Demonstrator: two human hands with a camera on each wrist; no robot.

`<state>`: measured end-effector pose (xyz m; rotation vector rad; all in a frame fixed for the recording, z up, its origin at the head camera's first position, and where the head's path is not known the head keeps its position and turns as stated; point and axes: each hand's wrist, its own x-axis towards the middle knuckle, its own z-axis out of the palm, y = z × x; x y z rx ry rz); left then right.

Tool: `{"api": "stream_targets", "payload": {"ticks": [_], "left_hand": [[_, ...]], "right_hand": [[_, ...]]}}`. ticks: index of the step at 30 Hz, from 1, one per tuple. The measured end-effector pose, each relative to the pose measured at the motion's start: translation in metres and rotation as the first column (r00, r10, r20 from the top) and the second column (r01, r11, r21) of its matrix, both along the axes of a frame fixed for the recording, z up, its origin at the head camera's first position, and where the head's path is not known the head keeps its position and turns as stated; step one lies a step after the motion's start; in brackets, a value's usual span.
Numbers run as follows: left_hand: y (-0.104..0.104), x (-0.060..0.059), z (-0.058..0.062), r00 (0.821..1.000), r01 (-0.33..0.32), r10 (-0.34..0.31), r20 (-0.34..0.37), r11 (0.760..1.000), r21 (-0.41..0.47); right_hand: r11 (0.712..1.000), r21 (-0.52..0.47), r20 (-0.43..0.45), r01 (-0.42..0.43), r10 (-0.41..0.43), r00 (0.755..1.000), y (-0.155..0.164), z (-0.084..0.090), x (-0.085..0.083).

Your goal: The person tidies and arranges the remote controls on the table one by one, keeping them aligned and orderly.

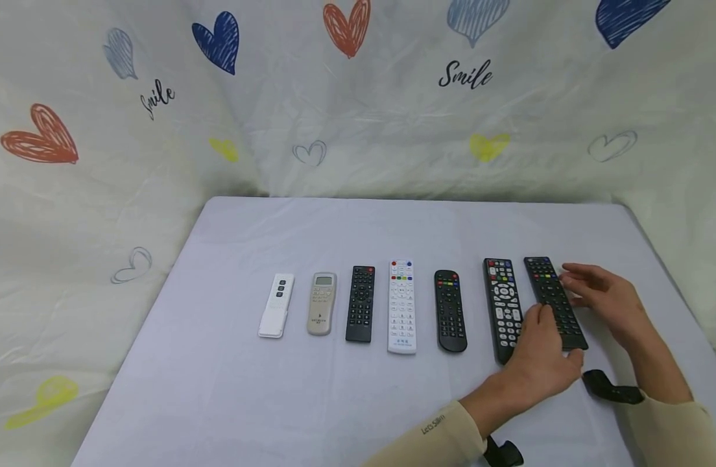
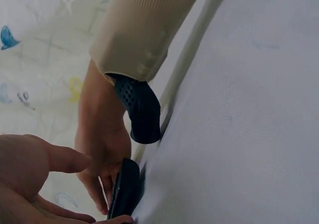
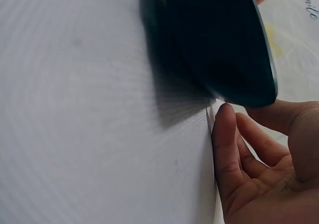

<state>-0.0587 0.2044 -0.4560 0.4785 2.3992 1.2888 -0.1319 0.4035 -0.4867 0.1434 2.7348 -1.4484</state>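
In the head view, the far-right black remote control (image 1: pixel 547 275) with rows of small buttons lies slanted on the white table. My left hand (image 1: pixel 536 357) is at its left side, fingertips right at the edge and overlapping its lower half. The left wrist view shows the left thumb (image 2: pixel 67 159) straight and apart from the remote's end (image 2: pixel 124 186). On the other side, my right hand (image 1: pixel 606 301) has its fingers extended beside the remote's upper right edge. In the right wrist view, the remote's dark end (image 3: pixel 224 45) stands just above the right fingers (image 3: pixel 227 144).
Left of it, in a row, lie another black remote (image 1: pixel 502 285), a rounded black one (image 1: pixel 450 311), a long white one (image 1: pixel 401 305), a smaller black one (image 1: pixel 360 305), a beige one (image 1: pixel 321 305) and a slim white one (image 1: pixel 276 305). A heart-printed cloth (image 1: pixel 381 117) hangs behind the table (image 1: pixel 218 402).
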Motion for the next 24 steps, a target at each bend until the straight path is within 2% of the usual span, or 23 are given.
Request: {"api": "stream_targets", "payload": {"ticks": [2,5,9,11,15,19,24], "left_hand": [[-0.002,-0.001,-0.001,1.0,0.002,-0.001,-0.01,1.0,0.028],[-0.005,-0.001,-0.002,0.999,0.002,-0.001,-0.043,1.0,0.025],[-0.01,-0.004,0.002,0.992,0.0,-0.003,-0.124,1.0,-0.028],[-0.014,-0.006,0.003,0.988,-0.004,-0.002,-0.157,0.999,-0.039],[-0.024,-0.009,0.005,0.976,-0.019,0.013,-0.218,0.999,-0.028],[-0.038,-0.014,0.008,0.958,-0.024,0.021,-0.286,1.0,-0.008],[-0.06,-0.023,0.01,0.921,-0.018,0.016,-0.389,1.0,-0.001]], "right_hand": [[1.0,0.007,0.017,0.004,-0.004,1.0,0.001,0.0,0.001],[0.999,0.036,0.058,-0.015,0.012,0.998,0.004,0.003,0.003],[0.996,0.085,0.085,-0.036,0.029,0.996,0.006,0.011,0.007],[0.993,0.115,0.063,-0.012,0.004,0.998,0.005,0.015,0.01],[0.979,0.181,0.004,0.092,-0.094,0.996,0.0,0.024,0.016],[0.958,0.251,-0.024,0.138,-0.136,0.99,-0.013,0.032,0.019],[0.953,0.281,-0.068,0.11,-0.094,0.993,-0.037,0.043,0.02]]}}
